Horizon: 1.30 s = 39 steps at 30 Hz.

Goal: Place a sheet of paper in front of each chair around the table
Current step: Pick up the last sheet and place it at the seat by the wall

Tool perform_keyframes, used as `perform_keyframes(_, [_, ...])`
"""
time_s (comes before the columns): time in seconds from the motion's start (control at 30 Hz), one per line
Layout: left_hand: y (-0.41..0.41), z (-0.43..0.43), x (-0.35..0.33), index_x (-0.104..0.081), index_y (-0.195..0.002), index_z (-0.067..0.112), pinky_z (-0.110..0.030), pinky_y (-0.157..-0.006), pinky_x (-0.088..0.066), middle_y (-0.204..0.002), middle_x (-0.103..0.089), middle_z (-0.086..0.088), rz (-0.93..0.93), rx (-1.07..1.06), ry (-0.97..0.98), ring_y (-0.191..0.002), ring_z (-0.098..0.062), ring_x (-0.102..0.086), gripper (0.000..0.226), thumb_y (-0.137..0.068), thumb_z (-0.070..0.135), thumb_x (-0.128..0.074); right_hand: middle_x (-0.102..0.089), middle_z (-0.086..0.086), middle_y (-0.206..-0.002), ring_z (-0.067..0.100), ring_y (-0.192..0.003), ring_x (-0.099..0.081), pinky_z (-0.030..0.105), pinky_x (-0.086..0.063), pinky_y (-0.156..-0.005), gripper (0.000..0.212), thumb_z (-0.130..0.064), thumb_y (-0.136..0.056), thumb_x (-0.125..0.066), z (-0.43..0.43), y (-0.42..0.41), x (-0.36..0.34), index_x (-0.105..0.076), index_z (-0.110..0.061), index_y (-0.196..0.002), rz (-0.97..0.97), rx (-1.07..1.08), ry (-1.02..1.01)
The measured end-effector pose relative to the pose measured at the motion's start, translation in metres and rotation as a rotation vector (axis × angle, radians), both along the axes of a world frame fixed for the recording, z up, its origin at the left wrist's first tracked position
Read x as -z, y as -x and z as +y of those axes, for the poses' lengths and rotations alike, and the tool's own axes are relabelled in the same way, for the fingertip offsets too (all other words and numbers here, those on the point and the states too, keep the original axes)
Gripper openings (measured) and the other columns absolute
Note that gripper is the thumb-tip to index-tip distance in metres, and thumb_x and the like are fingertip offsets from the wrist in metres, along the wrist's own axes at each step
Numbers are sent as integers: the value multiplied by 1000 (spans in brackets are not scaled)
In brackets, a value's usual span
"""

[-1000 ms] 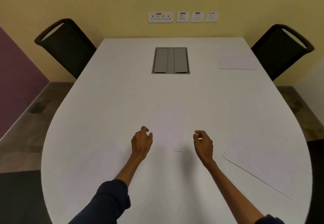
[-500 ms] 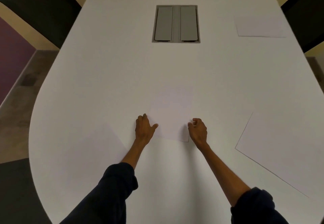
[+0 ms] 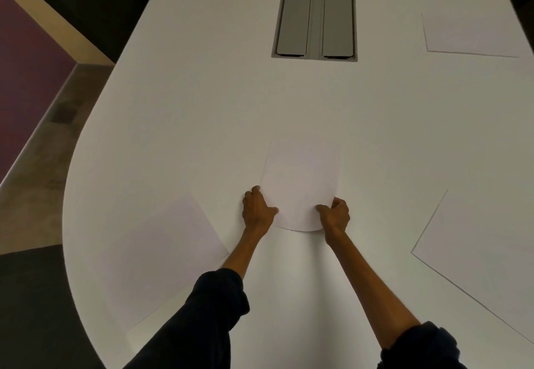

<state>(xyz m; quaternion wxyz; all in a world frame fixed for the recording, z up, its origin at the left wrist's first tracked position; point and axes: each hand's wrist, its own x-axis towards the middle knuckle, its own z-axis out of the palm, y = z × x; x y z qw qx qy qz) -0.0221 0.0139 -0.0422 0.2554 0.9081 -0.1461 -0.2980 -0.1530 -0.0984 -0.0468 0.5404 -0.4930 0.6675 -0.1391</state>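
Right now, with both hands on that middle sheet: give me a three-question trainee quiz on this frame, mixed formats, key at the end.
1. True or false: only the right hand grips the centre sheet.
2. Besides the centre sheet, how many sheets lie flat on the white table? A) one B) three C) five
3. Fill in: the grey cable hatch has ___ flaps.
Key: 1. False, the left hand grips it too. 2. B: near left sheet, near right sheet, far right sheet. 3. Two.
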Motion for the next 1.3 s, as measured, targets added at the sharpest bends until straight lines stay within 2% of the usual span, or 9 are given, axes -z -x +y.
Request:
perform_keyframes(0.17, [-1, -1, 2, -36, -140, 7, -43, -98, -46, -139, -41, -14, 8, -36, 23, -132, -30, -37, 85, -71, 19, -84, -66, 8, -96, 25, -82, -58, 31, -48, -76, 19, -7, -84, -63, 2, 1, -3, -66, -3, -102, -17, -75, 19])
perform_keyframes(0.3, [-4, 1, 5, -40, -140, 7, -44, -96, -46, -137, -41, -14, -33, -102, 77, -132, -30, -34, 80, -76, 32, -80, -67, 8, -92, 23, -80, -58, 25, -44, -69, 16, -7, -87, -61, -1, 9, -2, -69, -4, -101, -65, -104, 35])
perform_keyframes(0.5, [-13, -2, 7, -53, -129, 6, -37, -97, -49, -125, -58, -13, 68, -168, 256, -116, -28, -55, 53, -88, 34, -68, -68, 6, -103, 24, -90, -62, 31, -48, -82, 23, -5, -89, -62, -13, 21, -9, -66, -11, -110, -223, -90, -17])
perform_keyframes(0.57, [-16, -2, 4, -59, -114, 6, -29, -81, -49, -104, -62, -8, 118, -183, 302, -94, -23, -60, 40, -86, 32, -71, -67, 6, -104, 23, -90, -60, 30, -46, -79, 26, -3, -88, -61, -17, 25, -15, -65, -8, -114, -254, -82, -25])
perform_keyframes(0.63, [-18, 1, -1, -55, -80, 11, -24, -61, -37, -70, -48, 0, 147, -145, 353, -64, -14, -45, 30, -83, 33, -74, -67, 6, -104, 23, -90, -59, 27, -46, -73, 27, -2, -87, -61, -21, 32, -23, -66, -8, -113, -284, -96, -32])
perform_keyframes(0.73, [-18, 11, -3, -45, -61, 12, -30, -59, -33, -59, -41, -6, 183, -74, 436, -57, -19, -38, 45, -80, 36, -77, -68, 6, -103, 23, -89, -60, 24, -48, -70, 21, -2, -86, -64, -24, 43, -34, -67, -11, -105, -314, -129, -12])
perform_keyframes(0.83, [-8, 21, -22, -71, -82, 8, -37, -76, -55, -84, -73, -7, 279, -54, 540, -77, -27, -68, 23, -82, 30, -77, -70, 3, -102, 17, -85, -64, 21, -49, -69, 24, -7, -85, -69, -20, 51, -50, -68, -9, -109, -353, -132, 30])
perform_keyframes(0.97, [11, 39, -46, -72, -101, 14, -38, -86, -58, -100, -74, -3, 300, -113, 657, -94, -21, -72, 18, -85, 22, -74, -70, -2, -101, 9, -86, -65, 16, -49, -68, 26, -14, -88, -70, -2, 61, -71, -67, -12, -113, -400, -180, 90])
perform_keyframes(1.3, [75, 126, -124, -70, -99, 20, -29, -79, -58, -96, -74, 2, 143, -260, 816, -91, -18, -71, 12, -87, 17, -70, -68, 3, -102, 10, -82, -63, 18, -48, -66, 26, -12, -86, -71, 76, 96, -132, -66, -9, -111, -534, -239, 179])
